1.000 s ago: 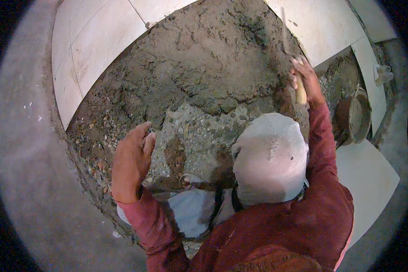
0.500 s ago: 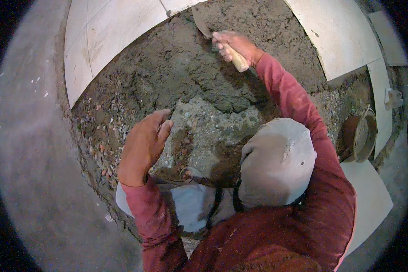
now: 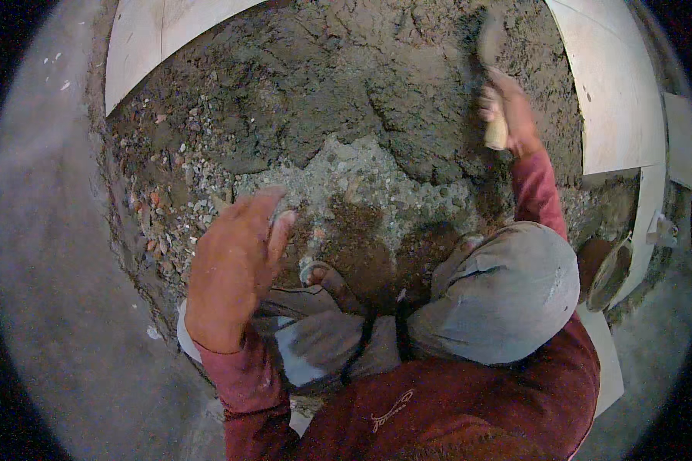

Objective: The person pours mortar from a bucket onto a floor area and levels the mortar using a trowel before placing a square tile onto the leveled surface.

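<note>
My right hand [image 3: 515,115] grips the pale wooden handle [image 3: 497,134] of a trowel, whose motion-blurred blade [image 3: 487,38] is over rough grey mortar [image 3: 323,84] near the right-hand tiles. My left hand [image 3: 231,269], empty with loosely curved fingers apart, hangs at the lower left above loose pebbles and rubble [image 3: 169,223]. Below the mortar bed a patch of pale gravelly base [image 3: 369,177] shows between my hands. I squat with grey-clad knees [image 3: 492,300] and a sandalled foot [image 3: 319,278] below it.
White tiles border the bed at upper left [image 3: 142,46] and right [image 3: 619,92]. A dark round metal pan [image 3: 596,273] sits at my right beside a tile strip. Grey concrete floor [image 3: 50,246] runs along the left. A small pale item [image 3: 661,229] lies on the far right.
My right hand with the trowel swung leftward across the upper mortar, then back to the right. The view has shifted, carrying the upper tiles higher in frame. My left hand stays open.
</note>
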Tool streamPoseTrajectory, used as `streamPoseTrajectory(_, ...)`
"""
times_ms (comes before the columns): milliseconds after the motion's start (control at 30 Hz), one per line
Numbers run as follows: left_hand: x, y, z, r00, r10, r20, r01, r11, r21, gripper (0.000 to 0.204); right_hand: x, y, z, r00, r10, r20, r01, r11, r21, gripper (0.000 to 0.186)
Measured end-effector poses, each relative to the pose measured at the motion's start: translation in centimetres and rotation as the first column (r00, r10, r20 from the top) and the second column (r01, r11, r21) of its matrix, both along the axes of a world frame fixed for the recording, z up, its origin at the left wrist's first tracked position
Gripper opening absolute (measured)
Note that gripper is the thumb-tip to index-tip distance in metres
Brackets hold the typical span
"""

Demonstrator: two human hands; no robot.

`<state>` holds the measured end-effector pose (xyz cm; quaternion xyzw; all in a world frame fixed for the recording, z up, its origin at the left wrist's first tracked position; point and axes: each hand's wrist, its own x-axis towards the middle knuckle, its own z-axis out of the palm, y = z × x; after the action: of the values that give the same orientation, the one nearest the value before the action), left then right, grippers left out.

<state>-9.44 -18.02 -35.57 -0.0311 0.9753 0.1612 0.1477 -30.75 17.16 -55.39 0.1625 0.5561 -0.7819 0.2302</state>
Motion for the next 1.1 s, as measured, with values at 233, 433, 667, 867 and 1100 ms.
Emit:
streamPoseTrajectory(233,-0.8,0.9,0.4,0.995,-0.055,-0.078,0.056,0.998,0.014,0.026,-7.5,-11.1,-1.1,0.897,0.441,0.033,-0.439,0.897,-0.043,0.024)
streamPoseTrajectory(433,-0.7,0.3,0.7,0.999,0.025,0.037,-0.024,0.999,-0.033,0.032,-17.9,-5.6,-1.0,0.086,0.994,-0.061,-0.111,0.071,0.991,0.040)
streamPoseTrajectory(667,-2.0,1.4,-0.2,0.998,-0.043,-0.037,0.042,0.999,-0.026,0.027,-22.9,-5.8,7.8,0.341,0.936,0.082,-0.348,0.045,0.936,0.038)
streamPoseTrajectory(867,-3.2,1.7,-0.3,1.000,-0.022,-0.003,0.022,0.998,0.056,0.027,-12.5,-3.6,8.4,0.052,0.990,0.131,-0.320,-0.108,0.941,0.039)
streamPoseTrajectory(1100,-1.7,0.5,-1.4,0.998,0.008,0.054,-0.004,0.997,-0.079,0.029,-14.8,0.6,3.1,-0.059,0.970,0.236,-0.365,-0.241,0.899,0.041)
